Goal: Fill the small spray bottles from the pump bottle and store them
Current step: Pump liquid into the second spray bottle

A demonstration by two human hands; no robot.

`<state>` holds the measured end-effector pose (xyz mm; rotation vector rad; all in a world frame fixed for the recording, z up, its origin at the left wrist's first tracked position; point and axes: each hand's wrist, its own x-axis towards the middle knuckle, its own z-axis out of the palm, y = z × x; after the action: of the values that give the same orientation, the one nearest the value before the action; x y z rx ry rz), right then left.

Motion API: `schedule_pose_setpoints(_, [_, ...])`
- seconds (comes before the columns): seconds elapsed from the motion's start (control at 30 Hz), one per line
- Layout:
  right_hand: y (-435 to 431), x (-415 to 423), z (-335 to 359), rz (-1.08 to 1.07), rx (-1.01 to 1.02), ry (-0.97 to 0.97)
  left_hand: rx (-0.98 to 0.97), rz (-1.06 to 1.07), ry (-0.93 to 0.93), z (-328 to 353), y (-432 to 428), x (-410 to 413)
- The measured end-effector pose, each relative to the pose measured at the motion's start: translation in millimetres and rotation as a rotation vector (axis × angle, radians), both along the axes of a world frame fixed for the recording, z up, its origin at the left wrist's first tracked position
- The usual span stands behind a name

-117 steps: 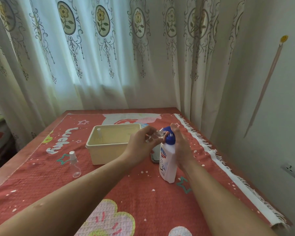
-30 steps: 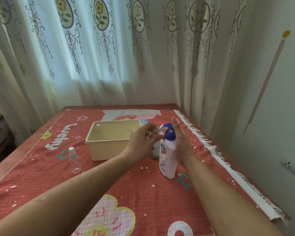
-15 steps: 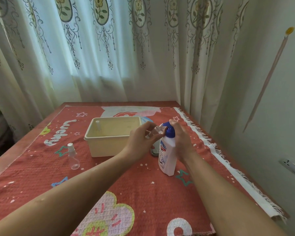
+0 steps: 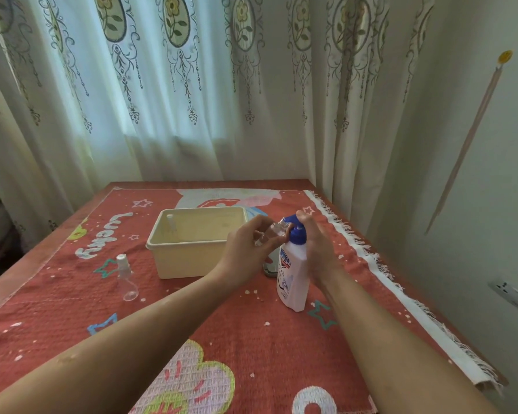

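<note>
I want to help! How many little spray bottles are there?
3 bottles: one in the left hand, one in the bin, one on the cloth beside it. The bin may hide more.

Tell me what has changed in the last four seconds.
Almost nothing. The right hand has curled its fingers a little lower over the head of the pump bottle; earlier they stood straighter. The left hand still holds the small bottle at the nozzle. The bin, the bottle in it and the spray bottle on the cloth stayed put.
</note>
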<state>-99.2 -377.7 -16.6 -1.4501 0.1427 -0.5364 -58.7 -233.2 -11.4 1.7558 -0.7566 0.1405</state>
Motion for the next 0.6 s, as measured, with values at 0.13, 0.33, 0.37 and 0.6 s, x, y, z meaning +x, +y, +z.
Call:
schedule_pose_setpoints(0.13, [0.7, -1.3, 1.1, 0.030, -0.011, 0.014, -0.016, 0.011, 0.007, 0.2, -1.2, 0.2])
schedule_pose_setpoints(0.33, [1.6, 0.1, 2.0, 0.043, 0.009, -0.006, 0.006, 0.001, -0.009, 10.1, -0.8, -0.1])
schedule_pose_setpoints(0.37, [1.7, -0.6, 2.3, 0.034, 0.009, 0.001, 0.006, 0.003, -0.013, 10.7, -0.4, -0.4])
schedule_pose_setpoints(0.6, [0.5, -2.0, 1.8, 0.020, 0.004, 0.047, -0.012, 0.000, -0.002, 0.8, 0.8, -1.7])
